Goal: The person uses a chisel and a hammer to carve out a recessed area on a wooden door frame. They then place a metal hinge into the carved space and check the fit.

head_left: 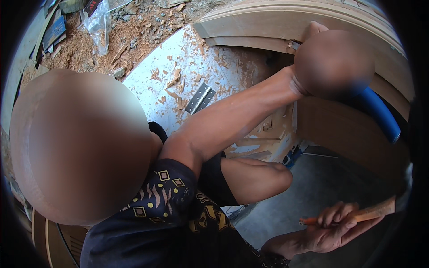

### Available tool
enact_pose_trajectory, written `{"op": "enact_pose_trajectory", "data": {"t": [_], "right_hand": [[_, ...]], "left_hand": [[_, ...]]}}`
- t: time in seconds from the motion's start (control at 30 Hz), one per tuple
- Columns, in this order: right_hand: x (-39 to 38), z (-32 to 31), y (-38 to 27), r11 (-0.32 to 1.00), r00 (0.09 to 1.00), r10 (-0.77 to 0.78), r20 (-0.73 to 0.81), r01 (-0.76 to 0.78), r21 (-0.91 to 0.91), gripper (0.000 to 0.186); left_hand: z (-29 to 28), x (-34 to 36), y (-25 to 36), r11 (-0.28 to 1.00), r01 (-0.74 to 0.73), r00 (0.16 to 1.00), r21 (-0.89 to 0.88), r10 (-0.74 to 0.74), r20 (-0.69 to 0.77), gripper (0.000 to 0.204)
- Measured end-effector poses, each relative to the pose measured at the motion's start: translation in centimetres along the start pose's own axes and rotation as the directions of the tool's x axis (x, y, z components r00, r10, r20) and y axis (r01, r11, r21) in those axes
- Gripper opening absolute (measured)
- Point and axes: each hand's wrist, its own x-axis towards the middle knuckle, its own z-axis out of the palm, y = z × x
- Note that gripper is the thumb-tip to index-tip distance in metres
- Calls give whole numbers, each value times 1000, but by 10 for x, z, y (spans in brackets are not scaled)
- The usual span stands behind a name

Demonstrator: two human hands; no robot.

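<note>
My left arm reaches across to the upper right, where my left hand [315,30] is mostly hidden by a blur, with some fingers showing at a wooden panel's edge. A blue tool handle [380,114], like a chisel's, comes out below it; its blade is largely hidden. At the lower right, my right hand [328,232] is closed around the wooden handle of a hammer [368,213]. The hammer's head end is dim and smeared near the picture's rim. A metal hinge [200,98] with screw holes lies on the white board [147,82], left of my left forearm.
The pale wooden panel [250,24] with moulded edges stretches across the upper right. Wood chips [174,78] litter the white board. Sawdust and rubble [134,27], with a clear plastic bag [98,31], lie at the upper left. My bent knee [279,178] juts over the grey floor [308,187].
</note>
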Motion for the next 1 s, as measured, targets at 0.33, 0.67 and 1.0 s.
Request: {"op": "enact_pose_trajectory", "data": {"t": [0.33, 0.67, 1.0], "right_hand": [[-3, 6, 4, 996, 1000, 18, 0, -18, -92, 65], [1, 7, 13, 999, 999, -34, -18, 34, -11, 65], [2, 15, 12, 992, 995, 101, -3, -101, -73, 65]], "left_hand": [[-4, -2, -5, 999, -29, 999, 19, 28, 43, 15], [-4, -1, -13, 996, -61, 998, -65, 61, 6, 21], [-6, -5, -10, 1000, 1, 1000, -26, 0, 20, 15]]}}
